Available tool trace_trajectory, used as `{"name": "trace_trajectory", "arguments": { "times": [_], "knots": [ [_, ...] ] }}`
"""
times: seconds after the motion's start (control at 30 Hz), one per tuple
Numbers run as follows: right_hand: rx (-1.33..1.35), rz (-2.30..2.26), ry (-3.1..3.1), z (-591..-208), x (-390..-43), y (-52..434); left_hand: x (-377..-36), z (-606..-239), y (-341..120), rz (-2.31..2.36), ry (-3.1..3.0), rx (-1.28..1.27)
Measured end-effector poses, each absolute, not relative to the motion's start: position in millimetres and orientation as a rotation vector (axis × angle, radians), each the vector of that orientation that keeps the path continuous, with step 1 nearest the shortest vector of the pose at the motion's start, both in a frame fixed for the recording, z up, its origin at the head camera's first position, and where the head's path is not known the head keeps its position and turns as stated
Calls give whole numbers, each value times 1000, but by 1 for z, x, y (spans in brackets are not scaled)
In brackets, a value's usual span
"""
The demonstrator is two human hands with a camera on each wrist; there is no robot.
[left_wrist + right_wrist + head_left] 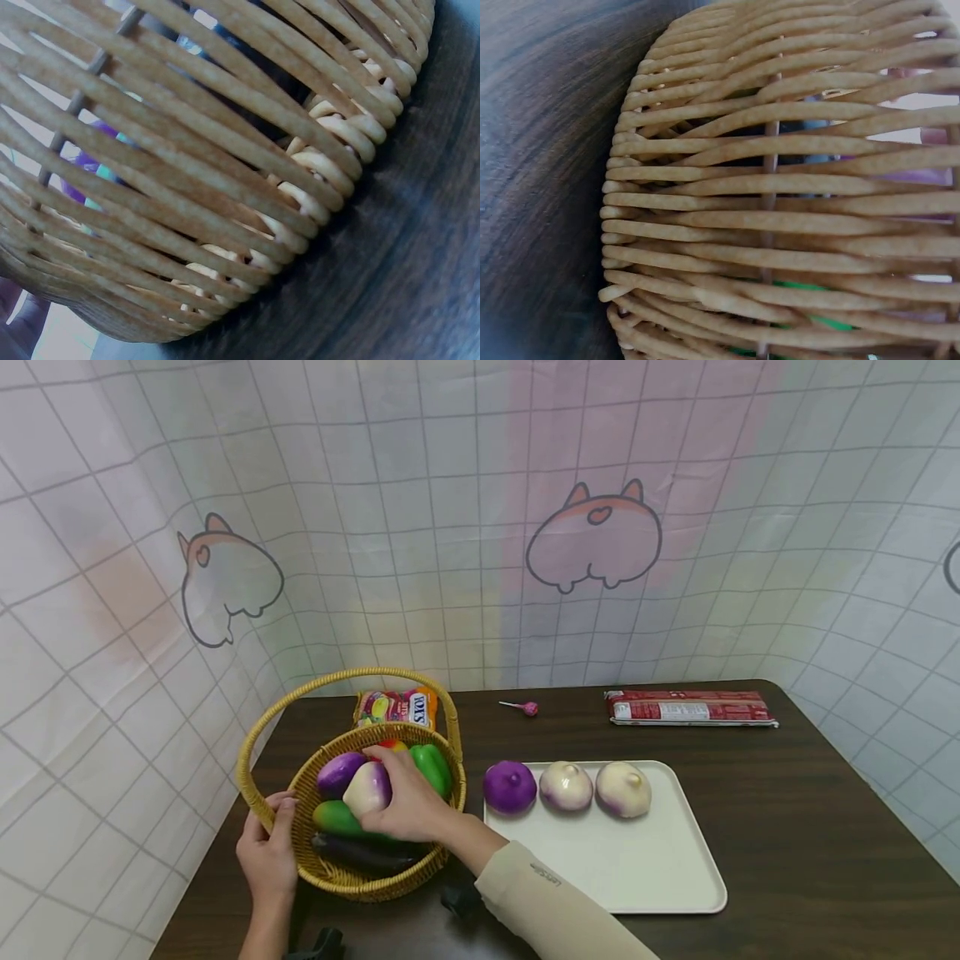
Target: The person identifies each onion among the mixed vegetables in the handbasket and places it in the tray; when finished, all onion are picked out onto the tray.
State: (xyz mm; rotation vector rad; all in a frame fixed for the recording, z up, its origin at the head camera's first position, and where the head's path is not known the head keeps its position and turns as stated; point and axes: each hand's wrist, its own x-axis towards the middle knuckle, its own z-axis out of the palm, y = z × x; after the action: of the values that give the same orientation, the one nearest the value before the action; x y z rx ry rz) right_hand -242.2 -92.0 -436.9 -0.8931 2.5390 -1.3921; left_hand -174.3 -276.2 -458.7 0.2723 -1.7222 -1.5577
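My right hand (408,797) reaches into a yellow wicker basket (375,889) and grips a white-and-purple turnip (367,791) from its right side. Around that turnip lie a purple vegetable (341,774), a green mango-like fruit (336,817), a dark eggplant (363,853) and a green bell pepper (431,768). Partly behind my right hand shows a red and yellow piece (393,745). At the basket's left side, my left hand (272,852) holds the foot of the handle. Both wrist views are filled mostly by the woven basket wall (225,112).
Right of the basket, a white tray (615,868) bears a purple turnip-shaped vegetable (510,788) and two pale turnips (566,787) along its back edge. Behind are a colourful candy bag (397,707), a lollipop (529,708) and a long red package (690,708). A patterned curtain (480,527) surrounds the table.
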Motion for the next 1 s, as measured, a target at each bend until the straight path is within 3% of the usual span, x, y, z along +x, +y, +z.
{"name": "trace_trajectory", "arguments": {
  "times": [0.4,0.73,1.0],
  "knots": [
    [-915,-1524,2508,-430,-223,-70,-172,-454,-273,-1534,-1722,264],
    [-912,-1658,2482,-432,-207,-44,-181,-471,-284,-1554,-1720,297],
    [-868,-1801,2425,-434,-194,-21,-175,-460,-276,-1573,-1693,247]
  ]
}}
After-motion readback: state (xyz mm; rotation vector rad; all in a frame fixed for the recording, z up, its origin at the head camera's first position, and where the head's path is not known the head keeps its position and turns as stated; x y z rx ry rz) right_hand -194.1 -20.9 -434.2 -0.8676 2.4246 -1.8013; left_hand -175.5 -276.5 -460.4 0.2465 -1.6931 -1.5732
